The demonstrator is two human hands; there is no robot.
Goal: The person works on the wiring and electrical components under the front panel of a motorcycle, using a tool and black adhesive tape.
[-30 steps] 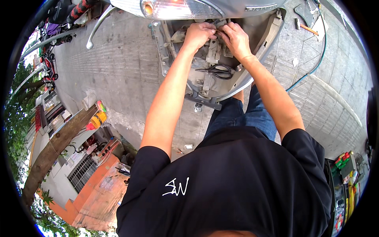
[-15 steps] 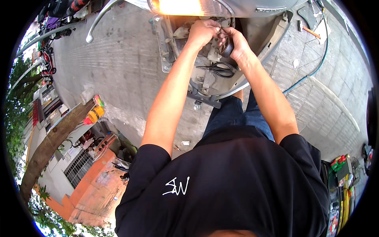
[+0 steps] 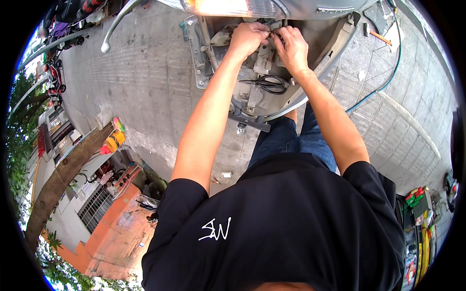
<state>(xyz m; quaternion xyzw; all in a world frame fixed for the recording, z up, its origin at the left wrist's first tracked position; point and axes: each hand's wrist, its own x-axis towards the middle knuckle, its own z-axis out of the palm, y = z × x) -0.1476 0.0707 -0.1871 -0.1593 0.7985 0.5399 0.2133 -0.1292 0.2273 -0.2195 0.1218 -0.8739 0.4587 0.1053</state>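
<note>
Both my hands are inside the opened body of a scooter (image 3: 335, 46), below its lit headlight (image 3: 221, 7). My left hand (image 3: 248, 39) is closed, thumb and fingertips pinched on something too small to make out. Close against it on the right, my right hand (image 3: 292, 47) is also closed, its fingertips meeting the left ones; what they pinch is hidden. Grey brackets and a pale plastic part (image 3: 263, 59) sit just beneath the fingers. Black-handled scissors (image 3: 273, 84) lie in the cavity nearer to me, apart from both hands.
On the paving at the far right lie a hammer (image 3: 380, 38) with an orange handle and a blue-green hose (image 3: 371, 98). A brake lever (image 3: 112, 36) juts out at the upper left. A tool stand (image 3: 418, 213) is at the lower right.
My right hand has turned over, its back now facing up. The dark round roll seen in it before is out of sight. My left hand stays nearly in place, still pinching.
</note>
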